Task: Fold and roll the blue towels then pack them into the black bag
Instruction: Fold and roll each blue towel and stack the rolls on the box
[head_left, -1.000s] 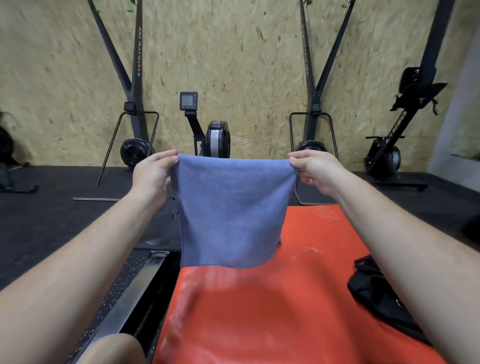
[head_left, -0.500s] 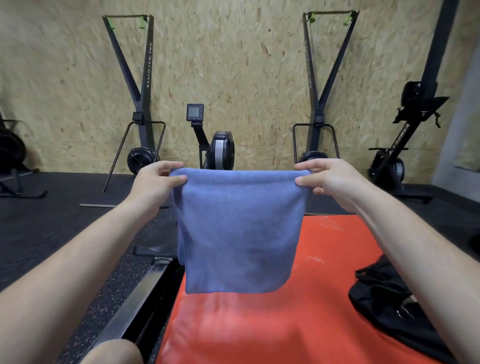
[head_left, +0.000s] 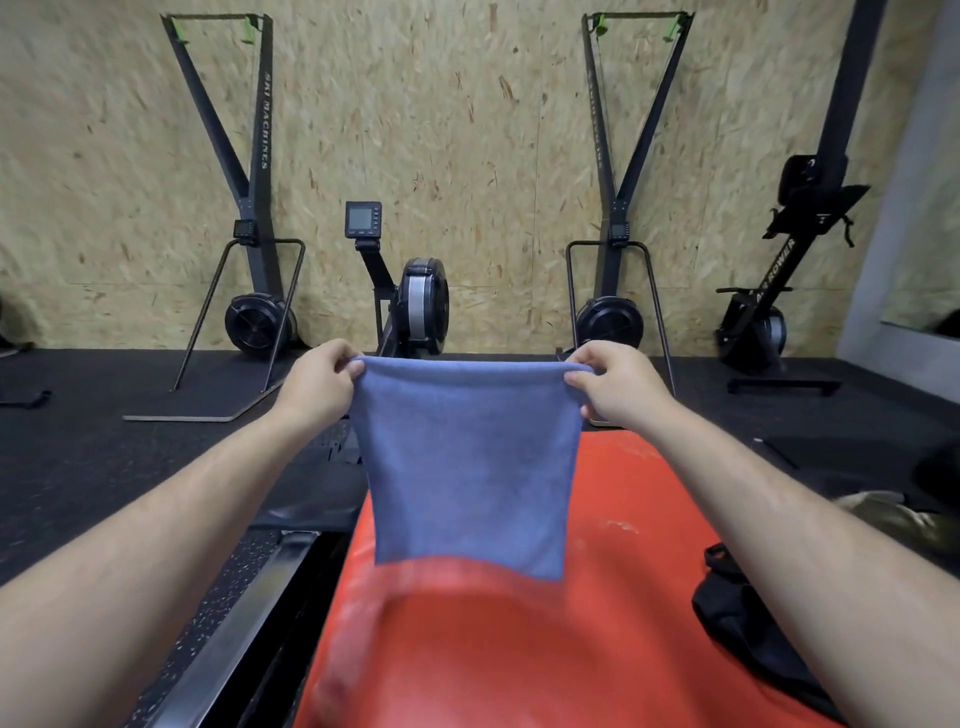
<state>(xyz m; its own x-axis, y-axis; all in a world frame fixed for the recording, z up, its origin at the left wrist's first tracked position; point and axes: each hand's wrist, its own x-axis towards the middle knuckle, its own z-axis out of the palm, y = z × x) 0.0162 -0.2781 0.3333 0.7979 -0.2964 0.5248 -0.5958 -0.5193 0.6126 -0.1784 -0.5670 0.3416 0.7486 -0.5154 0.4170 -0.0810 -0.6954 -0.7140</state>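
A blue towel, folded over along its top edge, hangs in the air above a red mat. My left hand pinches its top left corner. My right hand pinches its top right corner. The towel's lower edge hangs free just above the mat. The black bag lies on the mat's right side, partly hidden behind my right forearm.
Black rubber floor surrounds the mat. A metal rail runs along the mat's left side. Two ski machines, a rower flywheel and an upright rower stand against the chipboard wall. An olive cloth item lies at right.
The view has tilted upward, showing more of the wall. Both hands still hold the towel by its top corners, and the bottom edge swings slightly.
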